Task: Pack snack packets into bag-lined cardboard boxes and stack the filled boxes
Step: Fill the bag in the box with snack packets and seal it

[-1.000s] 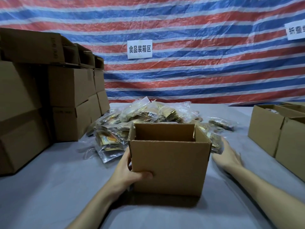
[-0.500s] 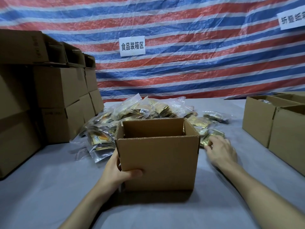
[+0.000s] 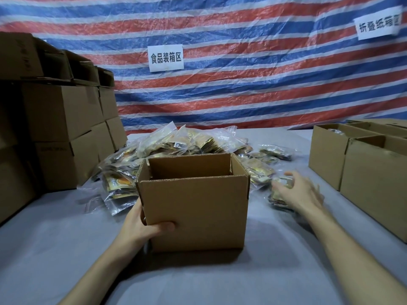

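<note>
Well under way, judging from the layout, yet far from finished. Already piled at the far left: stacked boxes (image 3: 61,111), about 3 tiers high, presumably filled. Waiting at the right edge: 2 or more open-topped boxes (image 3: 330,155), with a hint of contents in the far one, too small to name. Left to pack: a big heap of snack packets (image 3: 176,143) in clear wrapping, spread over the surface (image 3: 253,278) just behind the open box (image 3: 193,212) and out to both its sides. That box upright in the near middle, flaps raised.

Gripping the box at its near left corner with the left hand (image 3: 141,225), thumb pressed on the front face, fingers wrapped round the left side. Reaching with the right hand (image 3: 300,194) over loose packets just right of the box, fingers blurred, at or almost at a single packet (image 3: 283,183). Grip or mere touch: impossible to tell. Hands well apart, 1 on each side of the box.

Inside the box, only bare cardboard showing on the far wall. No bag liner seen, bottom hidden, contents unknown. Probably at the very start of this box: lining if not done, filling, closing and stacking all left, then the same again for the rest of the heap.
</note>
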Action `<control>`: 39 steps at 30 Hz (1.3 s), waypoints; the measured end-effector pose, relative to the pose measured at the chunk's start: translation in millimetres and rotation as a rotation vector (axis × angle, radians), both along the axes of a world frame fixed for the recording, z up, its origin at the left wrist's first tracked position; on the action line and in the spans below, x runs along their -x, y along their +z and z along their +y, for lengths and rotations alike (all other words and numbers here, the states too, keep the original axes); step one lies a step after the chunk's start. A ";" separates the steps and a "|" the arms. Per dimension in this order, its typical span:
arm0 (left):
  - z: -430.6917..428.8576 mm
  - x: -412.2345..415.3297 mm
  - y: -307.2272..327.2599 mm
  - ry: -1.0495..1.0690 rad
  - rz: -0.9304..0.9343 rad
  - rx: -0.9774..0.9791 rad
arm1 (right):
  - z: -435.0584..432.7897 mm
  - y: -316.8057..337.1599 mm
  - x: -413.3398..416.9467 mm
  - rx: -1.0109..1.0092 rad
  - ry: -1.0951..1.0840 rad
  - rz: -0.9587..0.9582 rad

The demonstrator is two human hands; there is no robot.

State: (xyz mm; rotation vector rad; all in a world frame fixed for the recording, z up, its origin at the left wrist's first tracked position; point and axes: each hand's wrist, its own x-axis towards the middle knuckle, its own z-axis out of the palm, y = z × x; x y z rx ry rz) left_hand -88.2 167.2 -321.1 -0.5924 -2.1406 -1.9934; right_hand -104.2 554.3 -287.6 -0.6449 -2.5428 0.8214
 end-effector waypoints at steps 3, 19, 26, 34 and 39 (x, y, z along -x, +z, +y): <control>-1.1 0.1 0.0 -0.002 -0.002 -0.001 | -14.9 -6.0 -0.8 -0.195 0.230 -0.190; 0.7 -4.3 4.9 -0.021 -0.018 0.001 | -41.7 -3.5 -6.0 -0.353 0.067 -0.144; 0.5 -3.2 6.0 -0.037 -0.059 -0.004 | -39.1 14.7 -15.5 -0.271 -0.022 0.015; -0.5 -0.8 7.9 -0.073 -0.074 -0.023 | -32.3 67.1 -32.5 -0.154 0.074 -0.102; 0.9 -3.2 9.9 -0.091 -0.056 -0.030 | -27.2 121.7 -40.0 -0.133 0.089 -0.157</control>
